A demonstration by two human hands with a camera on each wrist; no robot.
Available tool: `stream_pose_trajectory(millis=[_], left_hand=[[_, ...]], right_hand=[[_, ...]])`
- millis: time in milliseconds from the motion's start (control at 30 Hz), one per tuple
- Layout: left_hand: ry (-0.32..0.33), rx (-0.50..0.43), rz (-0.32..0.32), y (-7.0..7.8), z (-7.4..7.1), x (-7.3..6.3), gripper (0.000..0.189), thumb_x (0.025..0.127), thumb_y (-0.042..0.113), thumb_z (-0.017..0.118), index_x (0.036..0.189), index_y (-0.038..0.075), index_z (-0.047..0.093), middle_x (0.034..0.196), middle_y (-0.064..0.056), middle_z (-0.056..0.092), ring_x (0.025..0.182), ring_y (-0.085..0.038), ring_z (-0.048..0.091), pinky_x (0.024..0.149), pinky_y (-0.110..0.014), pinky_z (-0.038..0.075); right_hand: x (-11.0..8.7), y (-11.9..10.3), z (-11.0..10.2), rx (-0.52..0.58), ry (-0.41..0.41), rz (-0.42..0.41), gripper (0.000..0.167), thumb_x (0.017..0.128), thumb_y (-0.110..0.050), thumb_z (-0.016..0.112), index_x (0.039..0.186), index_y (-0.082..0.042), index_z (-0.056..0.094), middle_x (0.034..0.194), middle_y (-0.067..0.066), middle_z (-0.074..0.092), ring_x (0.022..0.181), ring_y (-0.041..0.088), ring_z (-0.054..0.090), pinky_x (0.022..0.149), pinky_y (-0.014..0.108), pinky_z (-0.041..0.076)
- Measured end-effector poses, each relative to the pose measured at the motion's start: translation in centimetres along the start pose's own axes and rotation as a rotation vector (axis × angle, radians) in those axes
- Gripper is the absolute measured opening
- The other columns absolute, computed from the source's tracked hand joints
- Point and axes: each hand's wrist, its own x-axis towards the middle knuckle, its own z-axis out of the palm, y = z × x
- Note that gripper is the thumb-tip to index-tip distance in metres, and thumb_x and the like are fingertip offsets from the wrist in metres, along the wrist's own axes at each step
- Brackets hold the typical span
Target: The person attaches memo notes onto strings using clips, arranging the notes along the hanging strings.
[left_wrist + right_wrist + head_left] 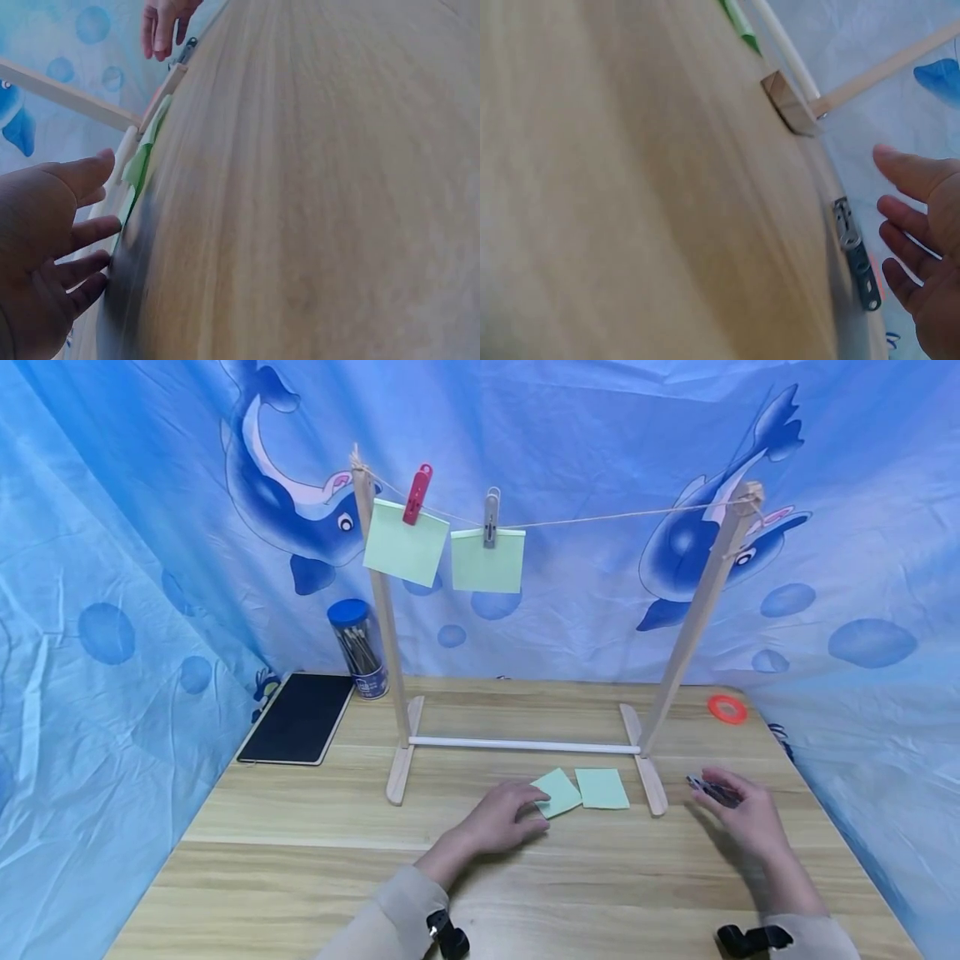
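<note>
Blue dolphin-print curtains (570,435) flank the wood-grain tabletop (262,868) at far, left and right. On it, near the white crossbar (525,745) of a wooden stand (693,610), lie 2 pale green sticky notes (602,788). The left hand (504,818), fingers relaxed and parted, is at the left note (558,797). The right hand (750,818), loosely open, is over a dark clothespin (720,793) lying right of the stand. Far left sits a black tablet (300,718); far right, an orange ring (716,698).

Green notes (603,789), dark clip (856,255) lie (seemingly loose).
</note>
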Motion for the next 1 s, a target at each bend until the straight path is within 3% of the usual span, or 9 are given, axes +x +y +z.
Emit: stream_pose_trajectory(millis=[133, 267, 400, 533, 800, 1000], left_hand=[[-0.003, 0.078, 0.004, -0.3, 0.0, 0.0, 0.039, 0.099, 0.037, 0.066, 0.128, 0.011, 0.07, 0.118, -0.004, 0.066, 0.111, -0.018, 0.06, 0.101, -0.034, 0.048], [0.016, 0.144, 0.029, -0.7, 0.1, 0.2, 0.032, 0.097, 0.039, 0.069, 0.114, 0.013, 0.077, 0.103, 0.002, 0.06, 0.094, -0.011, 0.055, 0.089, -0.03, 0.048], [0.015, 0.158, 0.007, -0.8, -0.1, 0.2, 0.029, 0.094, 0.041, 0.072, 0.108, 0.016, 0.078, 0.118, -0.002, 0.063, 0.112, -0.018, 0.058, 0.102, -0.038, 0.046], [0.0, 0.156, -0.025, -0.7, -0.3, 0.2, 0.031, 0.093, 0.044, 0.073, 0.109, 0.017, 0.076, 0.136, -0.006, 0.061, 0.132, -0.025, 0.052, 0.113, -0.047, 0.04], [-0.022, 0.245, -0.027, -0.7, -0.2, 0.3, 0.049, 0.089, 0.052, 0.075, 0.124, 0.018, 0.073, 0.137, -0.006, 0.059, 0.13, -0.024, 0.051, 0.109, -0.045, 0.042], [-0.037, 0.315, -0.02, 0.2, -0.2, 0.3, 0.056, 0.094, 0.057, 0.064, 0.121, 0.008, 0.072, 0.126, -0.008, 0.058, 0.115, -0.022, 0.054, 0.103, -0.037, 0.047]], right_hand=[[-0.3, 1.0, 0.2, -0.061, -0.014, -0.057, 0.044, 0.082, -0.012, 0.086, 0.12, 0.003, 0.069, 0.11, 0.022, 0.07, 0.095, 0.029, 0.066, 0.075, 0.006, 0.046], [-0.4, 1.5, 0.3, -0.083, -0.006, -0.115, 0.041, 0.079, -0.002, 0.086, 0.117, 0.002, 0.07, 0.107, 0.019, 0.069, 0.091, 0.018, 0.065, 0.073, 0.006, 0.047], [-0.3, 1.5, 0.5, -0.078, -0.011, -0.145, 0.04, 0.079, 0.002, 0.084, 0.116, 0.003, 0.07, 0.104, 0.017, 0.068, 0.086, 0.01, 0.063, 0.07, 0.01, 0.05], [-0.2, 1.3, 0.5, -0.062, -0.048, -0.092, 0.042, 0.084, -0.011, 0.084, 0.12, 0.003, 0.067, 0.103, 0.015, 0.068, 0.083, 0.013, 0.063, 0.068, 0.017, 0.052], [0.7, 1.1, 0.8, -0.082, -0.135, 0.025, 0.065, 0.092, -0.035, 0.077, 0.136, 0.008, 0.055, 0.113, 0.021, 0.066, 0.094, 0.028, 0.062, 0.075, 0.029, 0.052], [1.3, 1.0, 1.6, -0.106, -0.105, 0.045, 0.058, 0.089, -0.035, 0.08, 0.126, 0.006, 0.062, 0.102, 0.019, 0.067, 0.088, 0.028, 0.062, 0.071, 0.037, 0.051]])
